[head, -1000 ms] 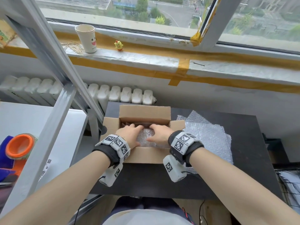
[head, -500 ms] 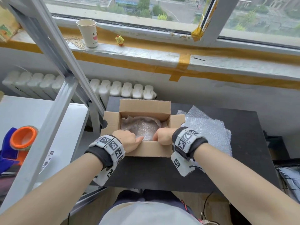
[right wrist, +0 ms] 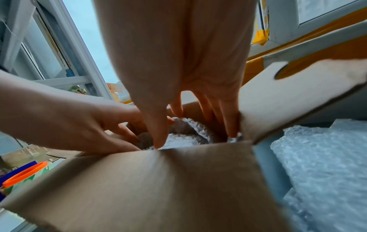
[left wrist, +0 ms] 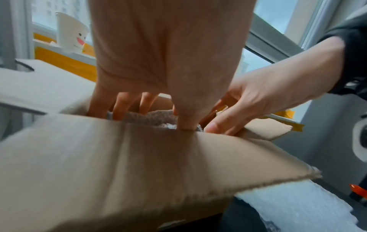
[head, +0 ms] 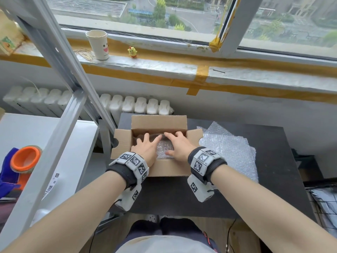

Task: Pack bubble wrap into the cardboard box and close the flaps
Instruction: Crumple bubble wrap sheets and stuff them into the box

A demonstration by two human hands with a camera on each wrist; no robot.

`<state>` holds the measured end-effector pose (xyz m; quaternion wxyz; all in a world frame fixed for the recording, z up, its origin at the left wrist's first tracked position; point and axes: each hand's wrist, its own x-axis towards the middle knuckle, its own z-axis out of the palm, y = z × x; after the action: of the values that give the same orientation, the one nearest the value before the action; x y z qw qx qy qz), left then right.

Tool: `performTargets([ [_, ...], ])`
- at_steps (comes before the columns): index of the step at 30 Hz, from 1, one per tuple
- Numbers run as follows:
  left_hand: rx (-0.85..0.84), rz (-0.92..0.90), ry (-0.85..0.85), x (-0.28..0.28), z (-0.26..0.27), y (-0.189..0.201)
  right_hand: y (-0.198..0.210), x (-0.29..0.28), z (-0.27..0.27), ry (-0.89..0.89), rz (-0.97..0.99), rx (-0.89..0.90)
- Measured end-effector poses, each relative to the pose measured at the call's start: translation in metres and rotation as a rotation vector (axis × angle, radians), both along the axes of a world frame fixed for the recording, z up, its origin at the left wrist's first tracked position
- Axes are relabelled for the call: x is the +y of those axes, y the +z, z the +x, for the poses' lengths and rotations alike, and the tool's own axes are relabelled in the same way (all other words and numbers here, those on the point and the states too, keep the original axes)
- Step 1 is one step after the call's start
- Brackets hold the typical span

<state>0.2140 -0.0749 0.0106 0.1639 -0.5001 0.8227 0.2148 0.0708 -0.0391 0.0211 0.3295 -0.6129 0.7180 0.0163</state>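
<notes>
An open cardboard box (head: 169,168) stands on the black table (head: 273,161), all flaps spread outward. Bubble wrap (head: 164,148) lies crumpled inside it, also seen as bubble wrap (right wrist: 184,138) in the right wrist view. Both hands reach into the box with straight, spread fingers pressing down on the wrap: my left hand (head: 147,145) on the left half, my right hand (head: 177,143) on the right half. In the left wrist view the left hand's fingers (left wrist: 123,106) dip behind the near flap (left wrist: 139,164). More bubble wrap (head: 229,148) lies flat on the table right of the box.
A grey metal frame (head: 60,110) slants past the box's left side. A white surface (head: 36,143) on the left carries an orange tape roll (head: 25,158). A radiator (head: 142,106) sits behind the table. A paper cup (head: 97,44) and a small yellow toy (head: 132,52) stand on the windowsill.
Half a second ago both hands were curled at the box's near edge. They have since moved forward into the box and flattened onto the bubble wrap.
</notes>
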Motion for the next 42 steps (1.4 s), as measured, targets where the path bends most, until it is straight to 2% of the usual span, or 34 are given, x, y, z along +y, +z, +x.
performTargets([
  [4, -0.038, 0.159, 0.064, -0.008, -0.002, -0.01, -0.007, -0.001, 0.009, 0.02, 0.149, -0.009],
  [7, -0.025, 0.19, 0.085, -0.008, -0.001, -0.012, -0.011, 0.0, 0.008, 0.01, 0.185, -0.04],
  [12, 0.017, 0.097, 0.028, -0.007, 0.005, 0.0, -0.009, 0.004, 0.004, -0.024, 0.087, -0.074],
  [16, 0.032, -0.056, -0.009, -0.003, 0.007, 0.018, -0.005, 0.011, 0.0, -0.052, -0.011, -0.12],
  [19, 0.162, -0.156, -0.01, 0.002, -0.002, 0.031, 0.01, 0.021, -0.008, -0.101, -0.158, -0.174],
  [23, 0.368, -0.239, -0.064, 0.019, -0.025, 0.036, 0.026, 0.049, -0.029, -0.254, -0.38, -0.152],
  [31, 0.658, -0.265, -0.261, 0.084, -0.099, 0.032, 0.023, 0.122, -0.1, -0.449, -0.324, -0.023],
  [33, 0.636, -0.237, -0.303, 0.1, -0.115, 0.025, 0.015, 0.136, -0.119, -0.468, -0.293, -0.002],
  [36, 0.474, -0.16, -0.334, 0.113, -0.14, 0.007, 0.0, 0.152, -0.147, -0.467, -0.245, 0.02],
  [42, 0.172, -0.075, -0.26, 0.114, -0.176, -0.035, -0.047, 0.162, -0.188, -0.363, -0.104, 0.052],
])
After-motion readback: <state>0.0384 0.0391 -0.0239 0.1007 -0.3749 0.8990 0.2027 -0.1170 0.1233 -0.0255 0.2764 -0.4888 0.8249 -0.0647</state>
